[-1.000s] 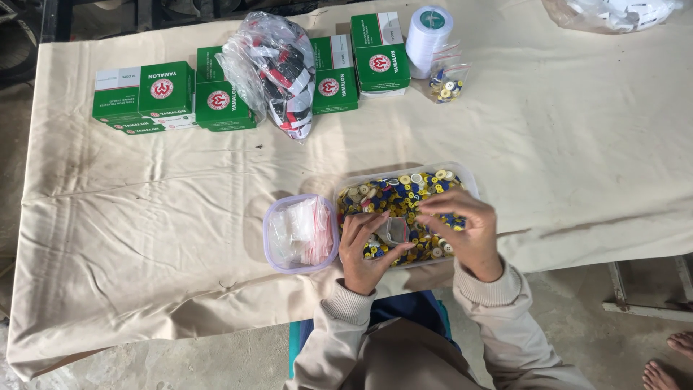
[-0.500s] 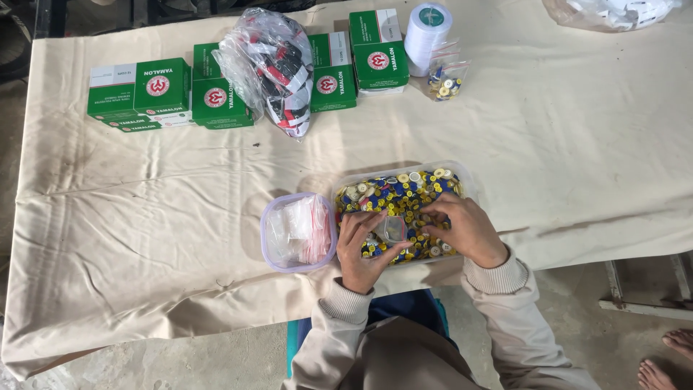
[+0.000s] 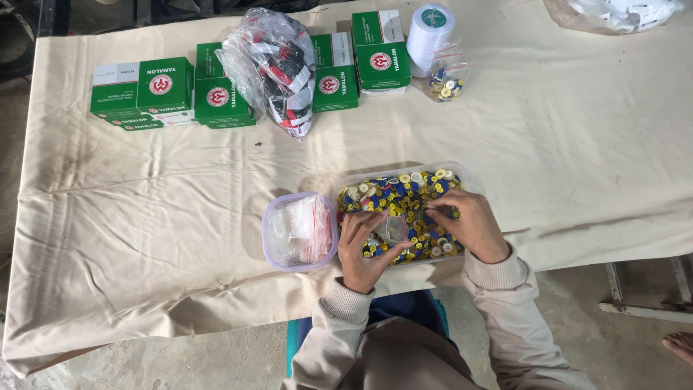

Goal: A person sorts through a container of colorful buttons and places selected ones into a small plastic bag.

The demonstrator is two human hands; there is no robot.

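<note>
- Two hands work in one tub: left hand (image 3: 364, 249) pinches a small clear bag (image 3: 392, 229) over the buttons (image 3: 404, 198); right hand (image 3: 465, 225) is curled, fingertips down in the buttons. Can't tell if it's grasping any.
- Surface: table (image 3: 577, 144) under a creased cream cloth, some stains at left. Bare concrete floor below and to the right.
- Tub (image 3: 465, 173) is clear plastic, full of blue, yellow and white buttons, near the front edge, right in front of the person.
- Lidded box (image 3: 297, 231) with a purple rim sits touching the tub's left side, clear bags inside.
- Far edge: green boxes (image 3: 144, 90) in a row, a clear sack (image 3: 271, 65) lying across them, a white spool (image 3: 429, 29), and a small bag of buttons (image 3: 447, 76) just beside it.
- Open room: wide bare cloth left of the lidded box, right of the tub, and between tub and far row.
- Front cloth edge hangs over the person's lap; both sleeves cross it.
- Versus 0.5 s ago: right hand has slid slightly left, deeper into the buttons; left hand and bag unchanged; nothing else moved.
</note>
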